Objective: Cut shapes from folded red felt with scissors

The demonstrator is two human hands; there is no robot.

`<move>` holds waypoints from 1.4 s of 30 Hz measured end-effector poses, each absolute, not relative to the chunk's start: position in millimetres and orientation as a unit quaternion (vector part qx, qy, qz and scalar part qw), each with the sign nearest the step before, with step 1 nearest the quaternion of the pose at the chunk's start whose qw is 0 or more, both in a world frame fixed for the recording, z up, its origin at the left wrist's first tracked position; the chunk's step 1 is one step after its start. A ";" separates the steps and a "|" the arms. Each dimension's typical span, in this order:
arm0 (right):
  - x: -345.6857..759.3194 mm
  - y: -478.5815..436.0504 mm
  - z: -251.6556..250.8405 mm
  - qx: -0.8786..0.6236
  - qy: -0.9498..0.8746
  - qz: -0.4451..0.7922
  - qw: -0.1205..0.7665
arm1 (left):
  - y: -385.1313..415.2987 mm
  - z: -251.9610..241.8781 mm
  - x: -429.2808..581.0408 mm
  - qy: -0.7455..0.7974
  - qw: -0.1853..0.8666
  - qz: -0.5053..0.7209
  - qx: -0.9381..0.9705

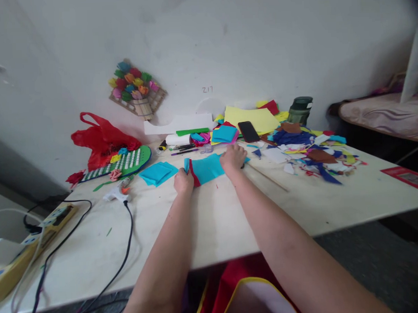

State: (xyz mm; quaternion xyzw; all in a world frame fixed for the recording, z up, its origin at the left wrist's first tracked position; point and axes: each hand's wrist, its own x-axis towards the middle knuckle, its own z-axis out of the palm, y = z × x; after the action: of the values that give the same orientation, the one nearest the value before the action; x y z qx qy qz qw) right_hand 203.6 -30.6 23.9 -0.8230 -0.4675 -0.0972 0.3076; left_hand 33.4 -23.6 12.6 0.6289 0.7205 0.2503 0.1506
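Note:
A strip of blue crepe paper [209, 169] lies stretched flat on the table between my two hands. My left hand [184, 180] is closed on its left end, where the edge stands up a little. Beside those fingers a narrow red paper strip [194, 173] runs across the blue. My right hand [232, 158] has its fingers curled over the right end of the paper, and a small dark thing shows just past it. To the left rests a stack of blue paper squares [157, 173]. A thin wooden stick [268, 177] lies to the right of my right hand.
A glue gun [118, 193] with a trailing cord and a power strip [33, 247] occupy the left. Behind are a red plastic bag [102, 138], a green woven board [140, 162], pens and a phone [248, 131]. Paper scraps [309, 154] and a bottle [300, 111] stand right.

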 end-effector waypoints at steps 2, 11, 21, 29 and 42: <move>220.3 -32.6 20.1 -0.846 -0.420 -0.102 0.313 | -23.0 12.3 33.1 0.723 0.152 0.259 0.623; 262.1 -35.0 6.9 -0.891 -0.392 -0.002 0.231 | -20.1 10.2 32.6 0.727 0.147 0.268 0.614; 261.3 -30.5 3.9 -0.892 -0.371 -0.011 0.258 | -21.6 9.2 32.5 0.725 0.141 0.285 0.610; 245.0 -17.2 9.4 -0.777 -0.418 0.035 0.470 | -19.8 8.1 29.2 0.717 0.155 0.329 0.595; 239.6 -25.9 20.9 -0.849 -0.482 0.029 0.214 | -17.2 8.2 27.9 0.722 0.165 0.366 0.564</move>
State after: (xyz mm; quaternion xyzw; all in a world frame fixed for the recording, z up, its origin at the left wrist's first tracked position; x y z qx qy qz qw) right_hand 239.6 -25.9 20.9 -0.8491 -0.4822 0.0295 0.2136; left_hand 27.9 -17.2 8.2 0.5636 0.7221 0.3656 0.1648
